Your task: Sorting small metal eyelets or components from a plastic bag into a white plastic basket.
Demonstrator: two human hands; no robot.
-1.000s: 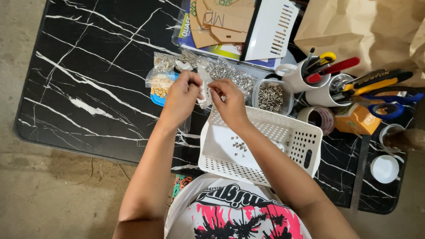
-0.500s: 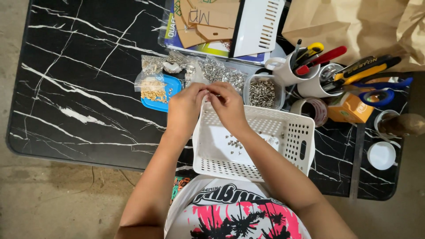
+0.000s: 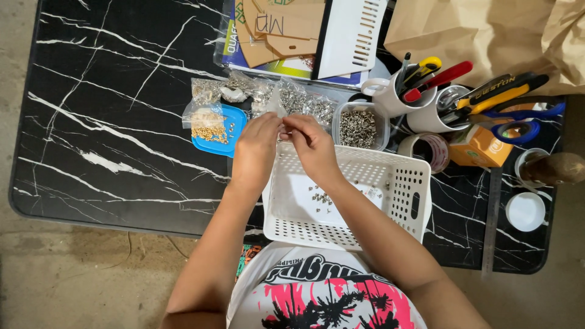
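Seen from above, a person sits at a black marble-patterned table [image 3: 109, 122] with a white perforated basket [image 3: 390, 183] directly in front of them. Both hands meet over the basket's far rim: the left hand [image 3: 256, 146] and right hand [image 3: 314, 146] have their fingertips pinched together on something tiny, too small to identify. A scatter of small metal pieces [image 3: 323, 198] lies on the basket's floor, below the hands. Just beyond the basket sit clear bags of hardware [image 3: 304, 103] and an open tub of silver fasteners [image 3: 358, 128]; to the basket's left is a blue lid with gold pieces [image 3: 216, 131]. If the pinch slips, the piece would likely drop, possibly bouncing outside the basket onto the table, where it would be hard to find. An elbow could also nudge the basket.
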